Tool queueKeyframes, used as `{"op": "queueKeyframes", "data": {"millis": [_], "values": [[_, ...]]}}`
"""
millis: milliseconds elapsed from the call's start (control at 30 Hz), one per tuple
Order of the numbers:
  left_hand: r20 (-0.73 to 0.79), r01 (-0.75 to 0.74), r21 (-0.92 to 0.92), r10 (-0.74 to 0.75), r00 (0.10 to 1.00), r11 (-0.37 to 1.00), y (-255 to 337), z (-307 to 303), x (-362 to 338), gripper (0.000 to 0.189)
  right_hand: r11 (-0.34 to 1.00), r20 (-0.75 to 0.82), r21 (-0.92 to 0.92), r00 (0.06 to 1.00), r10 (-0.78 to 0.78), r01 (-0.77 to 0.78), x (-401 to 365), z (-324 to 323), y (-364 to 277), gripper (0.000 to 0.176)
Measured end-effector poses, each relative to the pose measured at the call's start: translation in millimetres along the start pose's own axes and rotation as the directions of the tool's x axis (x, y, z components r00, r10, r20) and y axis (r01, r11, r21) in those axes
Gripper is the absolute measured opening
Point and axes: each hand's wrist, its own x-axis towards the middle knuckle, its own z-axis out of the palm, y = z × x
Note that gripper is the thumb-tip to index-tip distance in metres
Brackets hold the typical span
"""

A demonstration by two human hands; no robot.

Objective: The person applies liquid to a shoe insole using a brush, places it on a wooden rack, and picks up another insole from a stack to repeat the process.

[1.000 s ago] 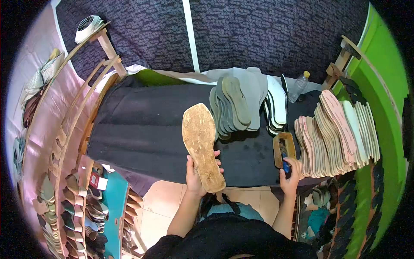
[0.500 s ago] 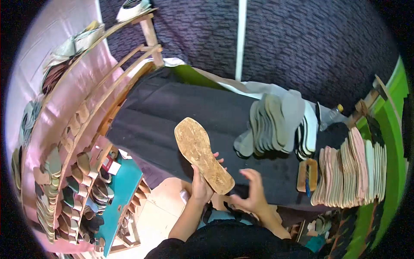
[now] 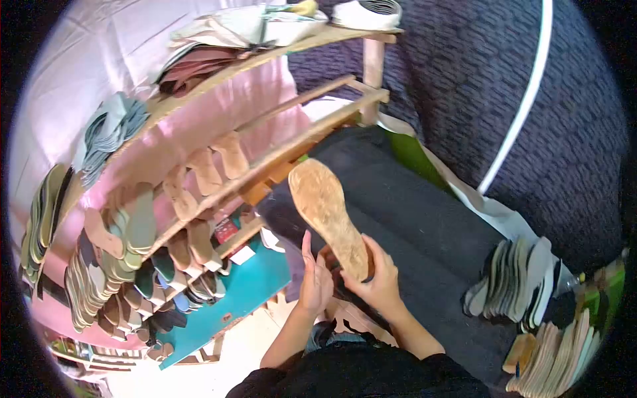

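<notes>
A tan, mottled shoe sole [image 3: 325,202] is held up in front of me, tilted, with its wide end up and to the left. My right hand [image 3: 379,278] grips its narrow end, thumb on the near side and fingers around the far edge. Just left of that end, my left hand [image 3: 316,282] is open, fingers stretched upward and apart from the sole's face. Below and behind the sole lies a table with a black cloth [image 3: 418,219].
On the left, a wooden rack [image 3: 229,192] carries rows of soles and shoe lasts above a teal board [image 3: 245,292]. Grey soles [image 3: 507,278] and pinkish soles [image 3: 551,355] stand stacked at the table's right end, near a tan brush-like block [image 3: 519,353].
The view has swung left toward the rack. My right hand has taken the sole's narrow end, and my left hand has let go of it and opened.
</notes>
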Motion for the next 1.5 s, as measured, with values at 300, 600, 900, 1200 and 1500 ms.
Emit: {"op": "queueKeyframes", "data": {"millis": [300,600,900,1200,1500], "values": [[-0.146,-0.008,-0.108,-0.008,0.989,0.994,69.5,-103.1,36.2,0.046,0.982,-0.083,-0.096,0.982,-0.169,0.161,159.6,136.4,-1.2,0.071],[-0.256,-0.028,-0.095,0.003,0.967,0.995,79.2,-136.9,39.3,0.041,0.941,-0.079,-0.260,0.967,-0.243,0.215,242.6,208.3,7.5,0.062],[-0.307,-0.053,-0.058,0.033,0.951,0.997,90.9,-161.0,53.0,0.040,0.928,0.064,-0.363,0.996,-0.064,0.083,259.4,229.6,11.0,0.066],[-0.250,0.012,-0.075,-0.030,0.968,0.997,86.2,-165.9,63.9,0.042,0.959,0.211,-0.281,0.977,0.023,0.038,258.5,222.4,0.2,0.069],[-0.217,0.015,0.061,-0.002,0.976,0.998,81.1,-156.0,84.2,0.025,0.976,-0.018,-0.151,0.986,-0.164,0.160,205.3,178.3,-2.4,0.045]]}}
